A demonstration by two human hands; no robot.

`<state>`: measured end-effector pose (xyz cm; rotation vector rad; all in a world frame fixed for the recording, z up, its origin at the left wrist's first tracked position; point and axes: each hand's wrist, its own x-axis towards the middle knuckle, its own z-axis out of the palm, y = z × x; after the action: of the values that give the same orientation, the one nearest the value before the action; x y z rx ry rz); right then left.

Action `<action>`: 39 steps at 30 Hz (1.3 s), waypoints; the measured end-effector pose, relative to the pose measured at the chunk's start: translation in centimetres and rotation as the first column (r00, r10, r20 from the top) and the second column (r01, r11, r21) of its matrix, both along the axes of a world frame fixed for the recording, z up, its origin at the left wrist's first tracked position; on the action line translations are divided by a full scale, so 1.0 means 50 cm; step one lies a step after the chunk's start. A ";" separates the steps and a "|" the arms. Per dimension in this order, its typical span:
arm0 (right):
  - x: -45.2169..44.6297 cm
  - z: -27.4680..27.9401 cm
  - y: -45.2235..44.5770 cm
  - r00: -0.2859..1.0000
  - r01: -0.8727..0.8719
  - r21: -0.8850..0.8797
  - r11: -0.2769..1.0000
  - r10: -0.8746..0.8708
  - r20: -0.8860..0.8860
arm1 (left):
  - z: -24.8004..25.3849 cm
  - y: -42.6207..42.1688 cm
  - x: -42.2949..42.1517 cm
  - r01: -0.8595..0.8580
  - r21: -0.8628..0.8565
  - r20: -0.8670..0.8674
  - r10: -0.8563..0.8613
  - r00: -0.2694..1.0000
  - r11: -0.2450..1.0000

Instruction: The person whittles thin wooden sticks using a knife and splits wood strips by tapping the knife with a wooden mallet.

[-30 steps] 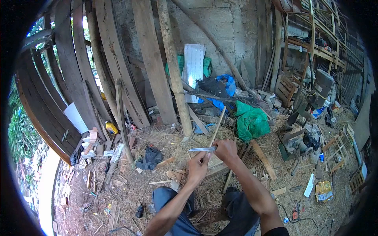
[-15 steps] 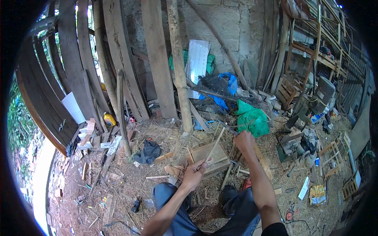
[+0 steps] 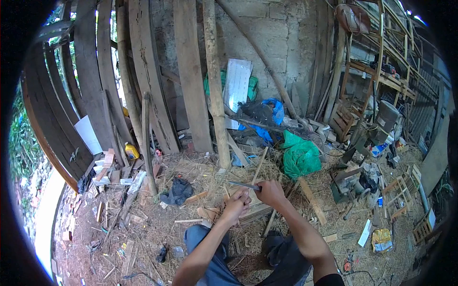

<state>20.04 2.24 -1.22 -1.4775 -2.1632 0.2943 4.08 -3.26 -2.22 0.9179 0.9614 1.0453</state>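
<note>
My left hand (image 3: 236, 207) is closed around the lower part of a thin wooden stick (image 3: 260, 163), which slants up and away to the right. In my right hand (image 3: 271, 192) is the handle of a knife, its grey blade (image 3: 244, 185) pointing left across the stick, just above my left fingers. Whether the edge touches the wood cannot be made out. Below and behind both hands sits a low wooden block or box (image 3: 255, 213), partly covered by them.
A loose plank (image 3: 312, 202) lies right of my hands. Beyond it are a green plastic bag (image 3: 301, 159) and a blue tarp (image 3: 276, 112). A black bag (image 3: 178, 191) lies to the left, near a standing post (image 3: 217, 95). Wood scraps and shavings litter the ground.
My right hand has come left and down with the knife, from out to the right to close by my left hand. The stick stands a little steeper; the view has shifted slightly.
</note>
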 end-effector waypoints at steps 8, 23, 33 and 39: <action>0.011 -0.024 0.014 0.997 -0.030 0.127 0.991 0.020 0.081 | 0.014 0.009 -0.001 0.195 0.021 0.137 -0.196 0.971 0.981; 0.041 -0.028 0.037 0.987 0.061 0.150 0.987 -0.082 0.136 | -0.033 0.016 0.051 0.092 0.368 -0.237 -0.003 0.971 0.925; 0.252 -0.049 0.105 0.714 0.698 -0.047 0.715 -0.700 -0.039 | -0.054 -0.084 0.015 0.209 0.361 -0.394 -0.055 0.917 0.909; 0.209 -0.045 0.102 0.806 0.466 -0.290 0.836 -0.536 -0.251 | 0.010 -0.046 -0.002 0.144 0.057 -0.160 -0.134 0.978 0.988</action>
<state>30.50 7.34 -3.47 -1.9104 -1.4439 0.5471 3.97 -5.55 -1.70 1.1206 0.9797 0.9023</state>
